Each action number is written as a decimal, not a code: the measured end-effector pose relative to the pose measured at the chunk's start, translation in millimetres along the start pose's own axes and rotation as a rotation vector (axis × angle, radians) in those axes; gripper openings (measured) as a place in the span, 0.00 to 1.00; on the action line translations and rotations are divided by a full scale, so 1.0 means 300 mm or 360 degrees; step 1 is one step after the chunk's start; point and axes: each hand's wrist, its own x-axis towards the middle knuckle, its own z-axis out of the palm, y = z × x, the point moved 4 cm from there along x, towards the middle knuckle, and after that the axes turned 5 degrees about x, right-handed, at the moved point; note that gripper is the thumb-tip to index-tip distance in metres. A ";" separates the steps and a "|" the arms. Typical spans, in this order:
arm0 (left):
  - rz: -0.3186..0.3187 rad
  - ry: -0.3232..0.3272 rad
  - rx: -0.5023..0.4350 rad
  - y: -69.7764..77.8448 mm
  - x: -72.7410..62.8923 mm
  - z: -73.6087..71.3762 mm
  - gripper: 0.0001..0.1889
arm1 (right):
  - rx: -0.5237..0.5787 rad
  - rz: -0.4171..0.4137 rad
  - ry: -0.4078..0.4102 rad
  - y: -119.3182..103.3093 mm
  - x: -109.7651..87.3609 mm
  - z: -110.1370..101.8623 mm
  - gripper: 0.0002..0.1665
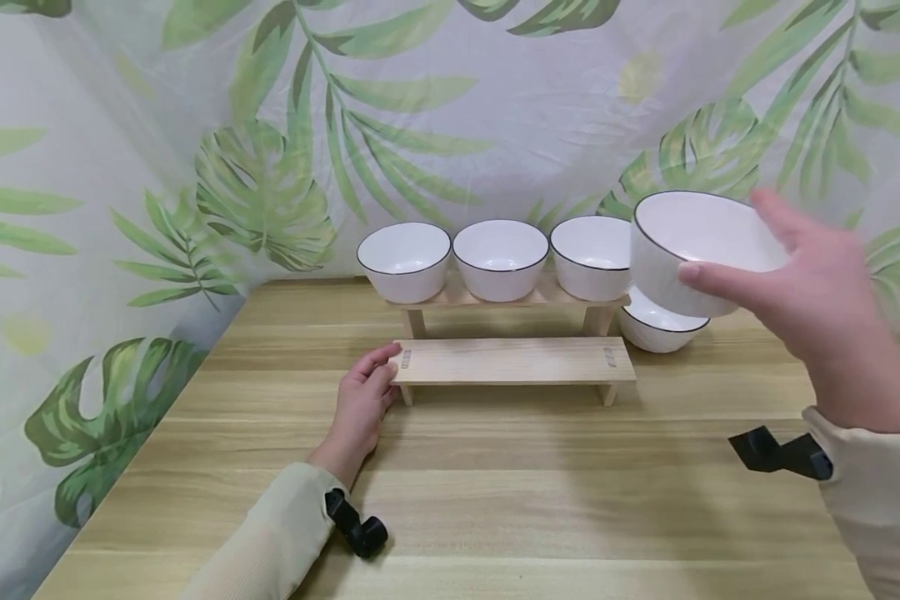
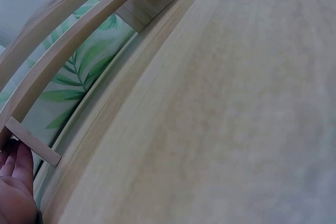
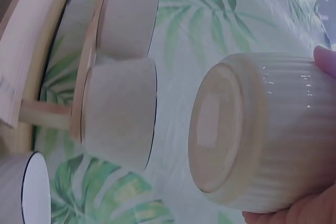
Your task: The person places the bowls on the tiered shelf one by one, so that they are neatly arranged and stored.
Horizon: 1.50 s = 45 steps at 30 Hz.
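My right hand [image 1: 817, 283] grips a white bowl [image 1: 667, 267] with a dark rim and holds it in the air at the right. In the right wrist view that bowl's ribbed side and round base [image 3: 215, 129] face the camera. A two-step wooden stand [image 1: 506, 362] stands on the table; my left hand [image 1: 363, 387] pinches the left end of its lower step. From the left wrist view, fingers [image 2: 22, 166] show by the stand's leg. Three similar bowls [image 1: 501, 258] sit in a row on the upper step. The lower step bears nothing.
Another white bowl [image 1: 663, 329] is on the table right of the stand, partly hidden behind the held bowl. The wood-grain table [image 1: 495, 500] extends toward me. Behind it hangs a leaf-patterned cloth [image 1: 420, 125].
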 end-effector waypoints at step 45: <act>0.0007 -0.0012 -0.0017 0.000 0.000 0.008 0.19 | 0.0221 -0.0566 -0.0588 -0.119 -0.130 0.541 0.62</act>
